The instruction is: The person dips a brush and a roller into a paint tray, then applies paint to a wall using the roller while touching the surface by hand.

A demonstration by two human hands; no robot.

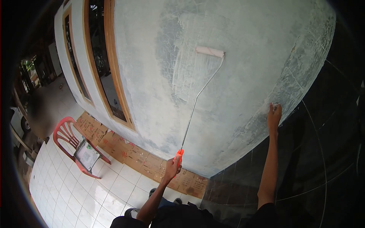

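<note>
My left hand (173,168) is closed around the orange handle of a paint roller (197,95). The roller's long wire frame reaches up to a pale sleeve, which lies against the grey-white wall (152,68). Around and below the sleeve is a streaky whitish patch over cracked, darker grey. Off to the right, my right hand (274,116) is raised at the rough, peeling edge of the wall. Its fingers are bent together at a small whitish thing that I cannot make out.
Wood-framed windows (110,68) are set in the wall at left. Flattened cardboard (148,164) lines its foot on white floor tiles (125,184). A red plastic chair (72,142) stands at left. Dark glossy tiles (304,167) lie at right. A blurred shape is at far left.
</note>
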